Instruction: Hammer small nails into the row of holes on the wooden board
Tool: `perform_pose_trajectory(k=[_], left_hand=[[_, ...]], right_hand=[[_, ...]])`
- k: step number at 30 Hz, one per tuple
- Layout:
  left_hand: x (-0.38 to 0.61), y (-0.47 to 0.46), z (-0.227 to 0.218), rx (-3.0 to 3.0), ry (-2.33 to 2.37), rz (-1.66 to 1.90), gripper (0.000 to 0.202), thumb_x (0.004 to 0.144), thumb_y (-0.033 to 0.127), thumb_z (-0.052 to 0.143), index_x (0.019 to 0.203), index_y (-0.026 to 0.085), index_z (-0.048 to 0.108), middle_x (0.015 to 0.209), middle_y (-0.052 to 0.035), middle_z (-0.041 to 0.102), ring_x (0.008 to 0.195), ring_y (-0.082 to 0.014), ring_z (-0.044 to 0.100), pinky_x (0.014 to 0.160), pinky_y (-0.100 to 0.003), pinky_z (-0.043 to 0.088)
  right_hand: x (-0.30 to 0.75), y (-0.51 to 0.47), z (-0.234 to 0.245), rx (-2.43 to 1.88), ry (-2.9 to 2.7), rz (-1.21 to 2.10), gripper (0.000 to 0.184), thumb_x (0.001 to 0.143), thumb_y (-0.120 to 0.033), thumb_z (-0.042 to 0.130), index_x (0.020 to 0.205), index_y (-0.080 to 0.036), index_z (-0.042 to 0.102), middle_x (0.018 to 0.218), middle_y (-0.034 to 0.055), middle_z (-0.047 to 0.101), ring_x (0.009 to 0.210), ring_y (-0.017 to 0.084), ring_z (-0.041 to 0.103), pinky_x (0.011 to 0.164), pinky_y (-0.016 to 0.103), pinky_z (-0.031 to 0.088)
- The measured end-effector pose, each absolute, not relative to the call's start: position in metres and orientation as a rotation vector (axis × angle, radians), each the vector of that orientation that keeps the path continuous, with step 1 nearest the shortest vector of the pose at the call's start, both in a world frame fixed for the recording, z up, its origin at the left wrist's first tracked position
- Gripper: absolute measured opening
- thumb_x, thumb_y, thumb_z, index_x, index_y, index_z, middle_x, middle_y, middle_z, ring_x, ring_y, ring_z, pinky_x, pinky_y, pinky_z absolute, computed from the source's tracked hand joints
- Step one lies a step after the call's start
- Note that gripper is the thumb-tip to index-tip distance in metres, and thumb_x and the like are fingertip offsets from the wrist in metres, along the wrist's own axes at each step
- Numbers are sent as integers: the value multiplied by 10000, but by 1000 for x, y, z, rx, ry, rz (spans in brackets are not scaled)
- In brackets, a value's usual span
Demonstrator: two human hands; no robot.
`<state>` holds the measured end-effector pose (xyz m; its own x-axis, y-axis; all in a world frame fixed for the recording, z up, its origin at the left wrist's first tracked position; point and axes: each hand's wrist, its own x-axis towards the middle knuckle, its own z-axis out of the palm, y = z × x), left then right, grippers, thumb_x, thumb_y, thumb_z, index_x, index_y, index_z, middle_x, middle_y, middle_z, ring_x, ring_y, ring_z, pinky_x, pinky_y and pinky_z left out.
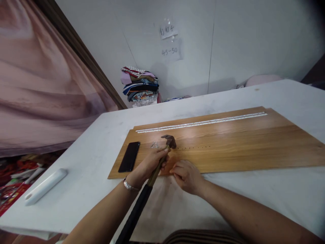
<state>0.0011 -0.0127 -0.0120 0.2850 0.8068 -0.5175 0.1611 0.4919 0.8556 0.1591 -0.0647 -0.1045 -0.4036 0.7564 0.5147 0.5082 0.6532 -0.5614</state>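
My left hand (pixel 152 162) is wrapped round the neck of a claw hammer (pixel 169 140), just under its dark head, which hovers over a wooden board (pixel 228 142). The hammer's black handle runs back toward me. My right hand (pixel 186 174) rests on the board's near edge with fingers curled and pinched together; what they hold is too small to make out. A few small loose nails (pixel 154 145) lie left of the hammer head. A row of tiny dots runs right from the head along the board.
A black phone (pixel 129 156) lies on the board's left end. A white bar-shaped object (pixel 45 186) sits on the white table (pixel 254 196) near its left edge. A metal strip (pixel 203 122) runs along the board's far edge. Folded clothes (pixel 140 86) are stacked by the wall.
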Motion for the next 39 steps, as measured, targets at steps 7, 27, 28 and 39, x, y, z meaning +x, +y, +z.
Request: perform_pose_trajectory(k=[7,27,28,39], left_hand=[[3,-13,-13,996,1240,538,343,770,462,620,935,171,547,656,41,516,422,-44,433,373,-168,320],[4,-12,-9,978,1242,565,361,765,440,633,962,144,570,631,34,519,411,-45,429,380,-174,318],[3,-12,-9,977,1241,570,359,767,436,633,965,143,571,633,33,518,412,-44,429,380,-173,316],[5,-13,-9,975,1241,560,326,761,432,631,912,157,545,630,35,515,411,-47,429,374,-169,313]], right_hand=[[160,-65,-104,-979,-2078,430,212,781,-71,526,846,-195,685,812,45,672,787,190,596,698,318,446],[159,-65,-104,-989,-2095,402,204,780,-74,531,838,-195,684,790,42,667,771,190,583,679,313,433],[159,-65,-104,-991,-2098,401,202,779,-74,533,838,-195,684,788,41,664,773,190,583,683,315,435],[159,-66,-104,-986,-2083,410,200,779,-76,529,833,-191,682,796,43,669,778,195,585,687,319,440]])
